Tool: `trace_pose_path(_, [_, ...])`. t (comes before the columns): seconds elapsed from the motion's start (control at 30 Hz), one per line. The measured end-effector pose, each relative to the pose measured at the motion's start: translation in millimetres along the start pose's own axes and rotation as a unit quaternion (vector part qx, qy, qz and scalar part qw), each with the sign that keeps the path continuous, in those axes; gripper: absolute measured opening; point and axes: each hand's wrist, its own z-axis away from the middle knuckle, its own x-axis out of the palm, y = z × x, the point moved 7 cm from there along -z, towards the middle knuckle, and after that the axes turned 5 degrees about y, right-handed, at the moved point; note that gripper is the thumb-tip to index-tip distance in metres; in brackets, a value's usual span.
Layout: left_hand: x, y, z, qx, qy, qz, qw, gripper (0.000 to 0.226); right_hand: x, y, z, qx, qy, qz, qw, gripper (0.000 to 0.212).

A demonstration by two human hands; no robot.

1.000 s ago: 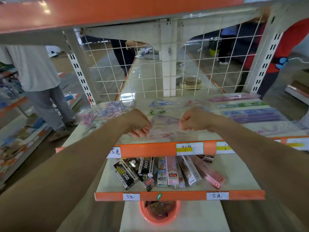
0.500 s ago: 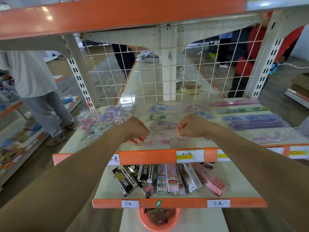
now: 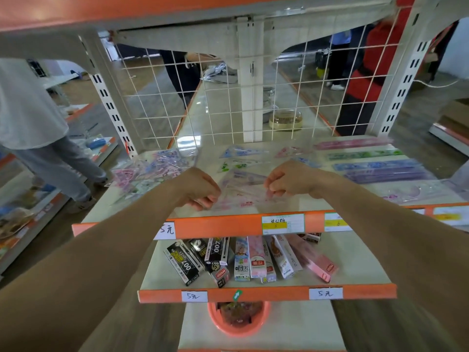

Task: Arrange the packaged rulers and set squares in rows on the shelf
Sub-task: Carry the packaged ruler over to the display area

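A clear packaged set square [image 3: 242, 190] with pink print lies near the front of the shelf [image 3: 228, 226], held at both ends. My left hand [image 3: 200, 188] grips its left edge with curled fingers, and my right hand [image 3: 288, 180] pinches its right edge. Behind it lie other set squares [image 3: 241, 162] in loose rows. Long packaged rulers [image 3: 375, 165] in pink, green, blue and purple lie in rows at the right. A loose heap of packaged set squares [image 3: 149, 171] sits at the shelf's left.
A white wire grid [image 3: 210, 97] closes the shelf's back, with an orange shelf above. Below, a lower shelf [image 3: 266, 292] holds boxed pens and pencils, and an orange bowl [image 3: 238, 318] sits under it. People stand at the left and behind the grid.
The view has tilted a little. Both hands stay on the packaged set square, moved slightly farther apart along it.
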Motion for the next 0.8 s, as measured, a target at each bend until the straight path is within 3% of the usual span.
trace_pose_path(0.5, [3, -3, -10, -0.012, 0.009, -0.048, 0.999, 0.019, -14, 9, -3, 0.004, 0.032, 0.034, 0.999, 0.017])
trace_pose_path(0.67, [-2, 0, -8, 0.002, 0.013, -0.071, 0.997, 0.008, -8, 3, -4, -0.031, 0.025, 0.1, 0.994, 0.016])
trace_pose_path(0.73, [-1, 3, -6, 0.019, 0.005, -0.111, 0.994, 0.006, 4, -5, -1, -0.051, -0.009, 0.143, 0.988, 0.024])
trace_pose_path(0.8, [6, 5, -4, 0.044, -0.022, -0.176, 0.983, 0.018, 16, -11, 3, -0.056, -0.042, 0.186, 0.98, 0.041])
